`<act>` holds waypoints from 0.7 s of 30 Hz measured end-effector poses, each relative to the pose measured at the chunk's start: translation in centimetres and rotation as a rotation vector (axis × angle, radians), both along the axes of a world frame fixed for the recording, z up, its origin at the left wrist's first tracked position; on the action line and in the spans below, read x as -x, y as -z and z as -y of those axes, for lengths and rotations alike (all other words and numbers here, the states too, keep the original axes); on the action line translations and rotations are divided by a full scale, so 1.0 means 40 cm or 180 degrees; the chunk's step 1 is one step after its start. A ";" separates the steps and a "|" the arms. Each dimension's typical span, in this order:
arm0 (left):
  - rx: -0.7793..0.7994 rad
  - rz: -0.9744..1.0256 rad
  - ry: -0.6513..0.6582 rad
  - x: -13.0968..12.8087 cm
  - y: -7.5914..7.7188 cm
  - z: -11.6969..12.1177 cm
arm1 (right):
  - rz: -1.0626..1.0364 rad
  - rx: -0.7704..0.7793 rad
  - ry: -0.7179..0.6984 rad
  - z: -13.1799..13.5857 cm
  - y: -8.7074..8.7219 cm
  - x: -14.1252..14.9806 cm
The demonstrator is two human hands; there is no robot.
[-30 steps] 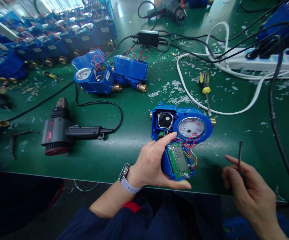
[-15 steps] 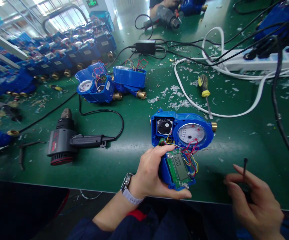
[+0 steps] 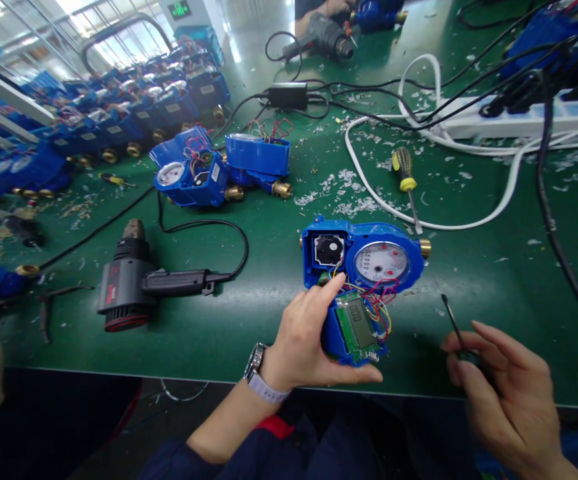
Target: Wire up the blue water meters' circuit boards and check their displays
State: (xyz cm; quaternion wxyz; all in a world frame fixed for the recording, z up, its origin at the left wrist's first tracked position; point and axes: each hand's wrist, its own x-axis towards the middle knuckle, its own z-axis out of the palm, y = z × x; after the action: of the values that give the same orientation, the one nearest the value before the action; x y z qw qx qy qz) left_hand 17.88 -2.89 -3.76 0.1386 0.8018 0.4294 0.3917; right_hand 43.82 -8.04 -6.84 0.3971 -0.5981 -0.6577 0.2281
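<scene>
Left hand (image 3: 301, 337), lower centre, fingers and thumb gripping display board (image 3: 359, 323). Blue meter (image 3: 381, 263) just above, right of centre. Right hand (image 3: 511, 387), lower right, fingers pinching thin tool (image 3: 452, 315), apart from meter.

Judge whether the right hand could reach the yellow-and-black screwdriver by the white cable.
Probably yes: between the right hand and the yellow-and-black screwdriver, the white cable lying on the green bench seems the only thing to cross. The slim tool in that hand may hamper a grasp.
</scene>
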 end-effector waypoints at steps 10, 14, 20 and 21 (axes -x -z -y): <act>0.0036 0.0009 0.0001 0.001 0.003 0.003 | 0.1120 -0.0752 -0.1288 -0.025 -0.162 0.062; -0.0141 -0.0083 -0.0073 -0.007 0.001 0.001 | 0.1213 -0.0525 -0.1243 -0.008 -0.162 0.067; -0.0371 -0.0194 -0.0058 -0.014 -0.005 -0.002 | 0.1241 -0.0376 -0.1200 -0.004 -0.156 0.085; -0.0393 -0.0211 -0.0055 -0.014 -0.004 -0.003 | 0.1232 -0.0386 -0.1191 -0.005 -0.156 0.089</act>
State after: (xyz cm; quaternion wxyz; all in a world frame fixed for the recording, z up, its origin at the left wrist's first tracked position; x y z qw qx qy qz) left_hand 18.44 -2.79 -3.60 0.0712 0.8177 0.4157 0.3918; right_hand 40.27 -7.84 -0.61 0.2501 -0.4739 -0.8328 0.1393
